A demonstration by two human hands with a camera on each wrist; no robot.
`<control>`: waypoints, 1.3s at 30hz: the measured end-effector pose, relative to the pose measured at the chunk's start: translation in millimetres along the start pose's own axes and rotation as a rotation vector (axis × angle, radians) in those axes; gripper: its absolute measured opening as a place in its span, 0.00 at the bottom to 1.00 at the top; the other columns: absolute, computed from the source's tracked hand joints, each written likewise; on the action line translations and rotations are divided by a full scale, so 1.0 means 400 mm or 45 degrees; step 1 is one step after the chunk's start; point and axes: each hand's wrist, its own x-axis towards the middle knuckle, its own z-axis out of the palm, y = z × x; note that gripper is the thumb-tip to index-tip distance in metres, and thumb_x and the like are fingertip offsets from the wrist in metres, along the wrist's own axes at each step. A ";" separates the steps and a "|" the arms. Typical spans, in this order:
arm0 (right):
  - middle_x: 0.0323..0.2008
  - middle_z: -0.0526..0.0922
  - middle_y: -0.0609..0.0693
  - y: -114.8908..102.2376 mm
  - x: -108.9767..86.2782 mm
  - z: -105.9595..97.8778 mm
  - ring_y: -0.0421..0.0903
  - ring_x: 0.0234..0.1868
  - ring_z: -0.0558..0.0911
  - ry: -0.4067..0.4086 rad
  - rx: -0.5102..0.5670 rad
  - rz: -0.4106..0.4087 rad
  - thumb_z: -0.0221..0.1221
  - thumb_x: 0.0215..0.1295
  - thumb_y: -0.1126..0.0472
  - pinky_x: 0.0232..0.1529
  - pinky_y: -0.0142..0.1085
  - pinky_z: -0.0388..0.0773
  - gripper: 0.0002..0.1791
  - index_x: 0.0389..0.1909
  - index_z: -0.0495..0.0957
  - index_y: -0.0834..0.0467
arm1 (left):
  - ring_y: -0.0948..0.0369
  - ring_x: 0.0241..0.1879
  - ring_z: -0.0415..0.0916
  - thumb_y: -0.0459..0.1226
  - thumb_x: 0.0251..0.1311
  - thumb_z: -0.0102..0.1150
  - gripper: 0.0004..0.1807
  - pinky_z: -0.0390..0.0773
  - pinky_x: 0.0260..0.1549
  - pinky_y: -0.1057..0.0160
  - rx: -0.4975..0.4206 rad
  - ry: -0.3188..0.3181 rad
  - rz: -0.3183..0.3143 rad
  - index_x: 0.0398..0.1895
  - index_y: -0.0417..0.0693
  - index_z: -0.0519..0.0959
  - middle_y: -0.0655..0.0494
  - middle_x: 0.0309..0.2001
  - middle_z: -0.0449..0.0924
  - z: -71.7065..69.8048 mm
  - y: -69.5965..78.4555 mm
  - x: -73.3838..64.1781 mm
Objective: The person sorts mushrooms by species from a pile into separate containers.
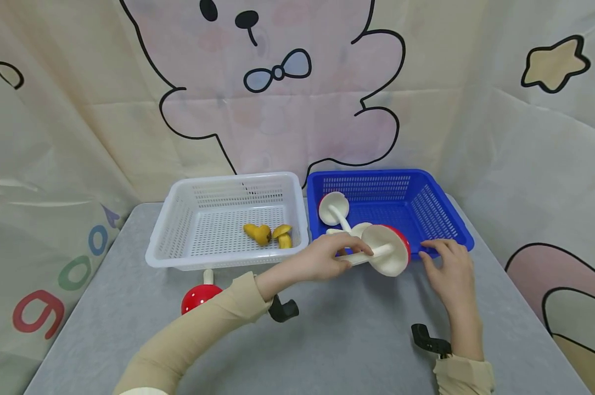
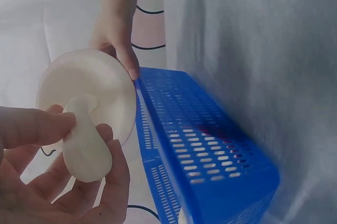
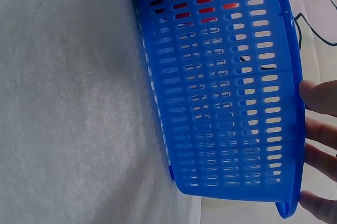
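My left hand (image 1: 327, 257) grips the white stem of a toy mushroom (image 1: 388, 252) with a red cap, its pale underside tilted to face the hand. The mushroom is held over the front rim of a blue basket (image 1: 438, 219). Up close in the left wrist view, thumb and fingers curl round the thick stem (image 2: 87, 150). My right hand (image 1: 450, 271) rests on the basket's front rim near the right corner; its fingertips touch the rim (image 3: 297, 129) in the right wrist view. Inside the blue basket, another red-capped mushroom (image 1: 334, 209) leans at the left, with more pale pieces partly hidden by my left hand.
A white basket (image 1: 166, 230) stands left of the blue one and holds two yellow-brown toy mushrooms, one (image 1: 282, 235) near its right wall. A red, white-dotted mushroom (image 1: 198, 296) lies on the grey table (image 1: 347, 351), partly behind my left sleeve. Printed curtains enclose the table's back and sides.
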 end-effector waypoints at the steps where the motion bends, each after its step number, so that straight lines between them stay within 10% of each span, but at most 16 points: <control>1: 0.43 0.78 0.64 -0.001 0.000 -0.001 0.62 0.49 0.70 0.002 -0.007 0.004 0.64 0.57 0.69 0.51 0.59 0.62 0.10 0.41 0.80 0.64 | 0.64 0.41 0.73 0.26 0.59 0.54 0.23 0.75 0.41 0.73 0.008 0.004 0.000 0.53 0.60 0.79 0.63 0.51 0.79 -0.004 0.002 0.005; 26: 0.43 0.78 0.63 0.002 0.002 -0.003 0.63 0.49 0.72 -0.014 -0.051 -0.021 0.65 0.56 0.68 0.51 0.59 0.64 0.11 0.41 0.80 0.64 | 0.60 0.39 0.69 0.23 0.59 0.49 0.24 0.65 0.31 0.71 0.324 -0.062 0.070 0.55 0.53 0.78 0.51 0.52 0.80 -0.084 -0.018 0.165; 39: 0.43 0.77 0.63 -0.003 0.002 -0.003 0.63 0.50 0.71 -0.034 -0.050 -0.008 0.65 0.56 0.68 0.53 0.61 0.62 0.12 0.42 0.80 0.63 | 0.61 0.45 0.71 0.24 0.57 0.50 0.26 0.75 0.34 0.72 0.544 -0.131 -0.017 0.56 0.56 0.77 0.55 0.50 0.77 -0.080 -0.045 0.260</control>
